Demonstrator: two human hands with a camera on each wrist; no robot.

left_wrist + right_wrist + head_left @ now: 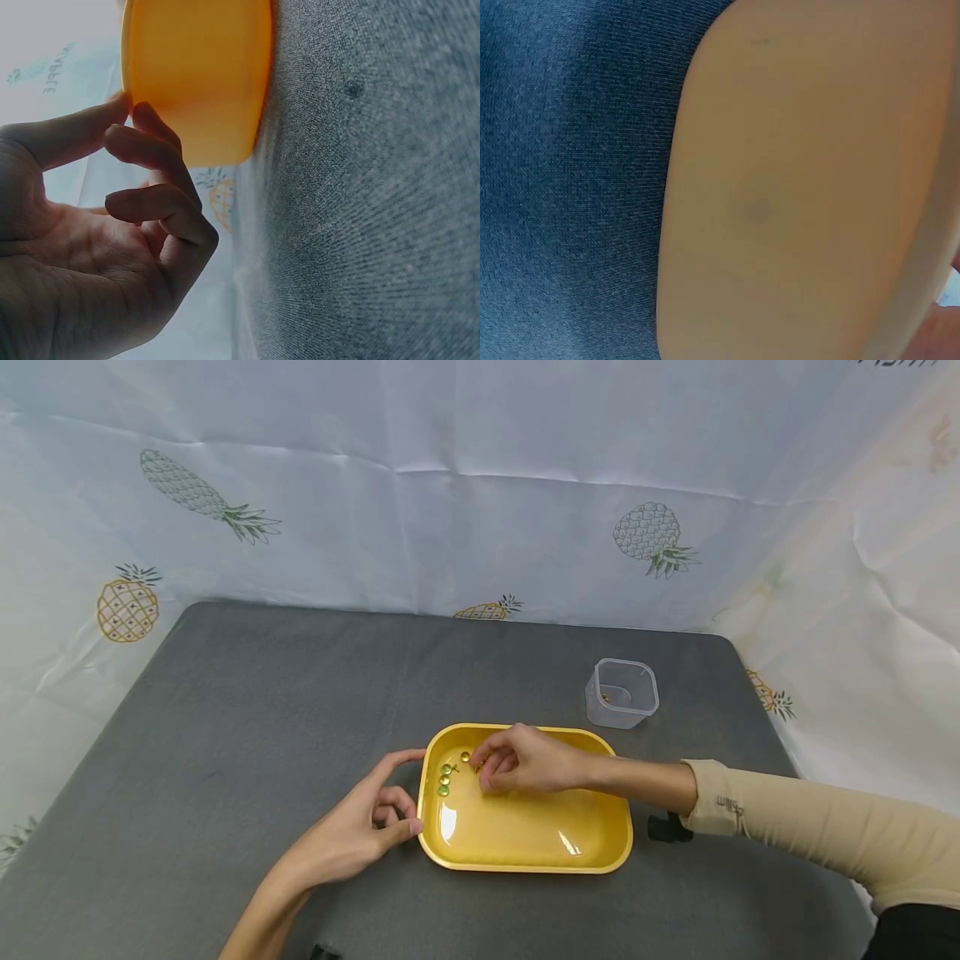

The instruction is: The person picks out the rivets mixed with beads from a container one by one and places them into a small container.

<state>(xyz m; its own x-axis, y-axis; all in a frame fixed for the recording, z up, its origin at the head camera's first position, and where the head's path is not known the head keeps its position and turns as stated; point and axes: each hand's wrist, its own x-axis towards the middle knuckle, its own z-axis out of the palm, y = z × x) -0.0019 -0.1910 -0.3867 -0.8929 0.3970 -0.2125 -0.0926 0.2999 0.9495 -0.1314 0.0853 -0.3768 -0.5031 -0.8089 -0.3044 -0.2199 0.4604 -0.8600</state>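
Glossily, the yellow tray point(525, 835) on the grey table point(315, 693) shows green beads point(444, 781) and a gold bead point(465, 757) far left. The left hand point(352, 835) pinches its rim; the right hand point(532, 762) bunches its fingertips, contents unclear. Backdrop lettering point(57, 71) reads "APPLE".

Pale, creased fabric point(450, 535) hangs behind the grey, round-cornered bench point(300, 693) and along its left and right sides, a long fold running across the back. Pineapple prints point(127, 610) dot it, some yellow. Light falls bluish in the middle, warmer at upper right.
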